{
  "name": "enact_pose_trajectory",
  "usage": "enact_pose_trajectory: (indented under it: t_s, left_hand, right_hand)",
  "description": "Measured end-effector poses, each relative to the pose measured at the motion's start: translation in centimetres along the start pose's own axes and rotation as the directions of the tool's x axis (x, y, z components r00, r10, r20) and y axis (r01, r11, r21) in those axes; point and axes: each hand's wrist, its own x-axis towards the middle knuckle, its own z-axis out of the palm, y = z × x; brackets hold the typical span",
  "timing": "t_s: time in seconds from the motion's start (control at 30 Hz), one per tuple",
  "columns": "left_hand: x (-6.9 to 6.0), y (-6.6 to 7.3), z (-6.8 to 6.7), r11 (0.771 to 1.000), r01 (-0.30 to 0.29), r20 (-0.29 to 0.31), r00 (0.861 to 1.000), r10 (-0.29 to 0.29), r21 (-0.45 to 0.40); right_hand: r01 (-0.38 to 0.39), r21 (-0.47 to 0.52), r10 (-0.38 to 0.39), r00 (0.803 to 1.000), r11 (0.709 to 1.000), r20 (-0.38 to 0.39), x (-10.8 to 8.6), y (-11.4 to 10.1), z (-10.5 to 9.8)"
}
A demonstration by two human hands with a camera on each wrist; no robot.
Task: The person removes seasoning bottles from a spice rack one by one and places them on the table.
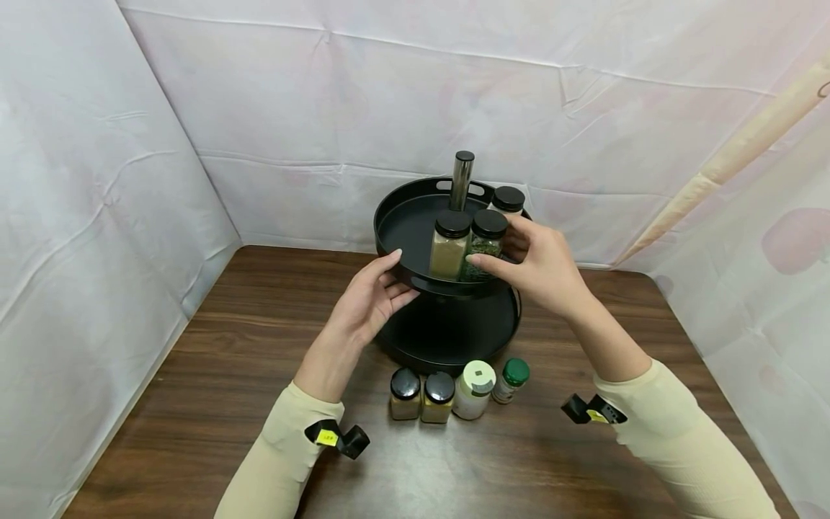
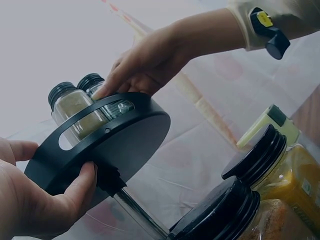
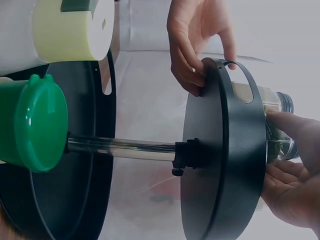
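Nearest the head camera: left sleeve point(image 1: 266, 461) and right sleeve point(image 1: 681, 440), both pale yellow, well back from the fingers. Note main relation: jar of green flakes point(image 1: 488, 238) within the grasp of the right hand point(image 1: 543, 263), pinched between thumb on the left and fingers on the right. Stands upright at the upper tray point(image 1: 408, 231), close to the front rim, long axis roughly parallel to the steel post point(image 1: 462, 184) behind. Cannot tell about contact with the tray floor, with base hidden by the rim. Lies to the right of the left hand point(image 1: 366, 303), past a jar of tan powder point(image 1: 447, 254) just beside the right thumb tip. Find a third black-lidded jar point(image 1: 507, 199) just beyond the right fingers, contents mostly hidden.

Left hand: narrow grip on the upper tray's left front edge, with thumb at the rim and fingers beneath.

Containers lower down: lower tray point(image 1: 447, 335) beneath the left fingers and to the right. Closer to the wearer than those fingers, on wooden tabletop point(image 1: 214, 360), left to right: jar of orange-brown seasoning point(image 1: 405, 398), jar of yellow powder point(image 1: 437, 401), white jar point(image 1: 474, 391) with pale lid, green-capped jar point(image 1: 511, 380). Cannot tell contents of the last two.
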Motion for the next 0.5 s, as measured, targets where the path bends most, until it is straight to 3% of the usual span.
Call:
enact_pose_trajectory:
  t_s: [0.2, 0.5]
  left_hand:
    - [-0.10, -0.01, 0.05, 1.000, 0.001, 0.001, 1.000, -0.001, -0.003]
    - [-0.01, -0.02, 0.18, 1.000, 0.001, 0.001, 1.000, -0.001, -0.005]
  right_hand:
    - [0.024, 0.003, -0.024, 1.000, 1.000, -0.009, -0.06, 0.07, 0.05]
    - [-0.013, 0.080, 0.013, 1.000, 0.997, -0.011, -0.10, 0.00, -0.09]
